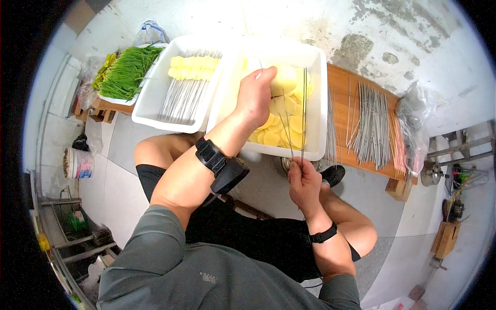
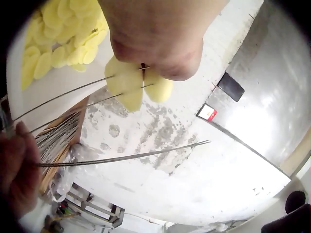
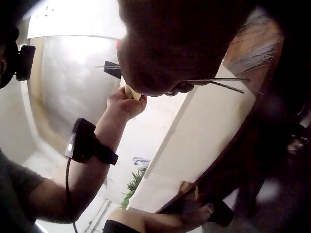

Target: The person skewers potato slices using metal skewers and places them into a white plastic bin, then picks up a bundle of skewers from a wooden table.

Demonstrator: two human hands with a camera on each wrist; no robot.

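Observation:
My left hand (image 1: 256,98) holds thin pale yellow potato slices (image 2: 125,85) over the right-hand white bin (image 1: 321,103). Two thin metal skewers (image 2: 63,94) run through these slices in the left wrist view. Below and to the right, my right hand (image 1: 306,183) pinches the lower ends of the skewers, which point up and away from me. It also grips further skewers (image 2: 121,158) that carry nothing along their visible length. Many loose potato slices (image 1: 274,138) lie in the bin beneath. In the right wrist view, the right hand (image 3: 175,48) is dark and its fingertips are partly hidden.
A second white bin (image 1: 142,111) on the left holds rows of skewers, some loaded with yellow slices (image 1: 194,67). Farther left lies a tray of green stalks (image 1: 126,72). Bare skewers (image 1: 373,124) cover part of the wooden board (image 1: 338,77) on the right, beside a plastic bag (image 1: 416,119).

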